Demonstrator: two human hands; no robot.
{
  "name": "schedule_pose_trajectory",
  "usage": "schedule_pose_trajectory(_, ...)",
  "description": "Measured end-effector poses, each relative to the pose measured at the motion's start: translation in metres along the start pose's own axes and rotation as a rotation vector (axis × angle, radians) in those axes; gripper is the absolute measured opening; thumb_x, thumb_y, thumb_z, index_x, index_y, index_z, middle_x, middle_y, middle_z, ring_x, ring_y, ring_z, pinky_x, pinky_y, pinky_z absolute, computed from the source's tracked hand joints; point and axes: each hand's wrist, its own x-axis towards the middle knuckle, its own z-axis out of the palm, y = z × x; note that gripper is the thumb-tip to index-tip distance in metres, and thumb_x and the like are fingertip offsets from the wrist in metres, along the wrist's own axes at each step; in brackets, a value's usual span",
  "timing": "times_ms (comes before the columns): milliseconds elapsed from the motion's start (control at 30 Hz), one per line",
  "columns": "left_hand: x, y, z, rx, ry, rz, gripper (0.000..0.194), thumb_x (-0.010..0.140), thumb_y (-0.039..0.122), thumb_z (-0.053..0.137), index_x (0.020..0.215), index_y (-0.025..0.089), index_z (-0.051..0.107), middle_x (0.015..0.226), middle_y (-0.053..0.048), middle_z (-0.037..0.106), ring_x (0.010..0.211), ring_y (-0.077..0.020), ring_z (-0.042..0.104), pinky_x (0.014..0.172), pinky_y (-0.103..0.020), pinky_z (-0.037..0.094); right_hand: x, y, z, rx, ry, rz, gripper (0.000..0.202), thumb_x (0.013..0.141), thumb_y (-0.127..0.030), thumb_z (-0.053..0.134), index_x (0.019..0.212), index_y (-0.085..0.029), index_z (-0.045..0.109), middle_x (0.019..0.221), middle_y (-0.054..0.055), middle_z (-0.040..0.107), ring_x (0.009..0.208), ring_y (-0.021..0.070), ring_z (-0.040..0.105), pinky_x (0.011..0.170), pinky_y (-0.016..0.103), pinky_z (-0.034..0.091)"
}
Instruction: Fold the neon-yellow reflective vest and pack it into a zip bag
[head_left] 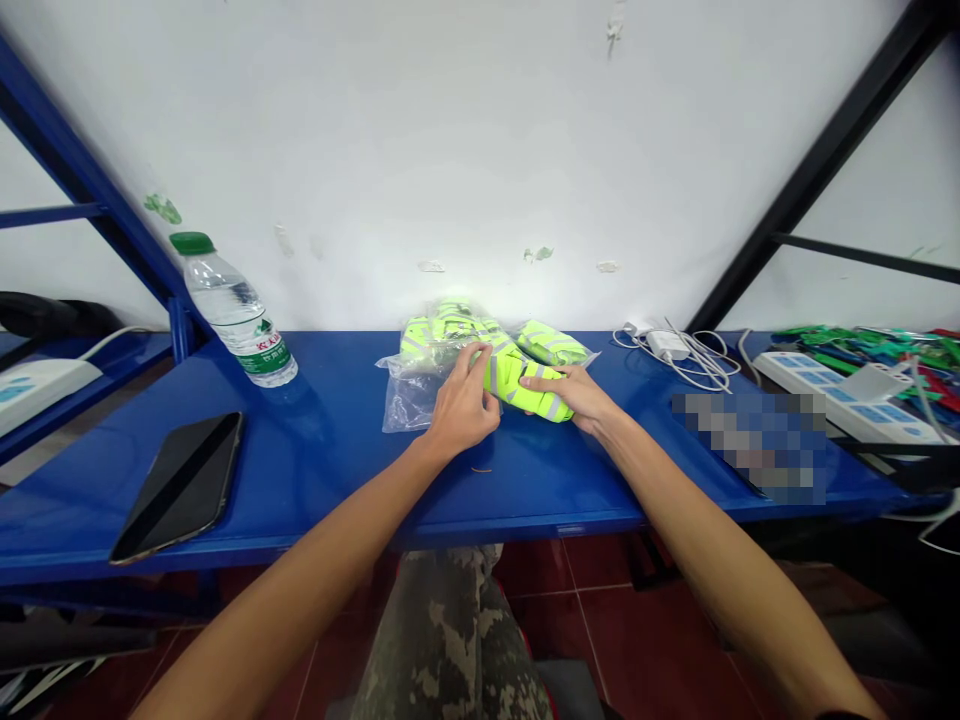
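Note:
A folded fluorescent yellow-green reflective vest (514,372) with silver-grey strips lies at a slant over the table. My right hand (576,396) is closed around its near right end, thumb on top. My left hand (463,404) has curled fingers closed on a clear plastic bag (409,400) at the vest's left side; the fingertips are partly hidden. Behind my left hand, more yellow-green folded vests (454,318) in clear plastic form a small pile. Another bagged vest (553,343) lies just beyond my right hand.
On the left of the blue table (330,500) stand a water bottle (240,310) with a green cap and a black phone (184,485). A white charger (667,345) with coiled cable and a pixelated item (757,445) lie right. Power strips (847,395) sit beyond.

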Motion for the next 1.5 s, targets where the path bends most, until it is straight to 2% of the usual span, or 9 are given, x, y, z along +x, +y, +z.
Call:
schedule_pose_trajectory(233,0.001,0.002,0.003,0.091,0.050,0.023,0.072,0.076,0.003,0.045,0.146,0.016,0.041,0.148,-0.015,0.044,0.136,-0.0303,0.042,0.115,-0.048,0.038,-0.005,0.000,0.011,-0.070,0.007,-0.045,0.029,0.053,-0.031,0.093,0.072,-0.018,0.076,0.069,0.006,0.074,0.055,0.0180,0.067,0.051,0.029,0.055)
schedule_pose_trajectory(433,0.002,-0.003,0.007,0.099,0.076,0.064,0.067,0.078,0.000,0.039,0.143,0.015,0.045,0.144,-0.014,0.049,0.133,-0.0274,0.044,0.114,-0.046,0.039,-0.007,0.002,0.014,-0.209,0.010,-0.129,0.033,0.055,-0.035,0.091,0.079,-0.018,0.078,0.076,0.005,0.074,0.062,0.0183,0.065,0.058,0.030,0.054)
schedule_pose_trajectory(533,0.002,-0.006,0.009,0.080,0.111,0.113,0.066,0.078,-0.003,0.036,0.141,0.013,0.047,0.142,-0.014,0.051,0.132,-0.0266,0.045,0.113,-0.045,0.039,-0.007,0.003,0.014,-0.364,-0.019,-0.274,0.034,0.063,-0.040,0.086,0.087,-0.017,0.078,0.085,0.006,0.075,0.075,0.0221,0.068,0.070,0.035,0.055)
schedule_pose_trajectory(667,0.001,-0.005,0.011,0.066,0.158,0.145,0.065,0.077,-0.002,0.037,0.139,0.012,0.049,0.140,-0.015,0.053,0.128,-0.0267,0.048,0.110,-0.045,0.042,-0.005,0.004,0.015,-0.563,0.060,-0.482,0.043,0.067,-0.034,0.083,0.106,-0.017,0.074,0.112,0.008,0.074,0.109,0.0282,0.066,0.101,0.043,0.048)
schedule_pose_trajectory(833,0.001,-0.001,0.011,0.058,0.194,0.167,0.064,0.076,-0.001,0.040,0.138,0.014,0.051,0.136,-0.015,0.057,0.125,-0.0269,0.052,0.109,-0.046,0.043,-0.005,0.008,0.016,-0.635,-0.011,-0.596,0.049,0.074,-0.032,0.077,0.120,-0.019,0.068,0.126,0.010,0.068,0.121,0.0289,0.061,0.107,0.044,0.044)
schedule_pose_trajectory(1000,0.000,0.001,0.009,0.072,0.240,0.222,0.059,0.077,-0.001,0.041,0.133,0.013,0.054,0.131,-0.014,0.061,0.122,-0.0258,0.055,0.107,-0.044,0.045,-0.005,0.011,0.021,-0.544,0.054,-0.542,0.049,0.066,-0.034,0.083,0.110,-0.018,0.069,0.118,0.010,0.070,0.115,0.0296,0.063,0.106,0.046,0.044)
schedule_pose_trajectory(1233,-0.003,0.012,0.013,0.060,0.267,0.307,0.048,0.086,0.002,0.040,0.128,0.017,0.057,0.118,-0.012,0.063,0.113,-0.0227,0.058,0.102,-0.041,0.049,-0.004,0.006,0.025,0.134,-0.034,-0.084,0.057,0.053,-0.030,0.092,0.106,-0.021,0.071,0.092,0.004,0.075,0.087,0.0257,0.071,0.081,0.039,0.057)
schedule_pose_trajectory(1400,-0.006,0.019,0.014,-0.015,0.269,0.351,0.041,0.085,0.001,0.043,0.119,0.017,0.059,0.112,-0.011,0.061,0.110,-0.0206,0.059,0.098,-0.035,0.051,-0.004,0.003,0.022,0.304,-0.076,-0.048,0.060,0.054,-0.020,0.091,0.110,-0.025,0.071,0.098,0.002,0.076,0.089,0.0229,0.073,0.082,0.036,0.059)
schedule_pose_trajectory(1500,-0.004,0.020,0.009,-0.073,0.348,0.265,0.029,0.085,0.009,0.055,0.112,0.019,0.058,0.114,-0.011,0.059,0.113,-0.0224,0.057,0.103,-0.039,0.047,-0.004,0.000,0.017,0.348,-0.084,-0.050,0.053,0.057,-0.020,0.090,0.107,-0.024,0.071,0.101,0.004,0.076,0.089,0.0234,0.073,0.081,0.038,0.061)
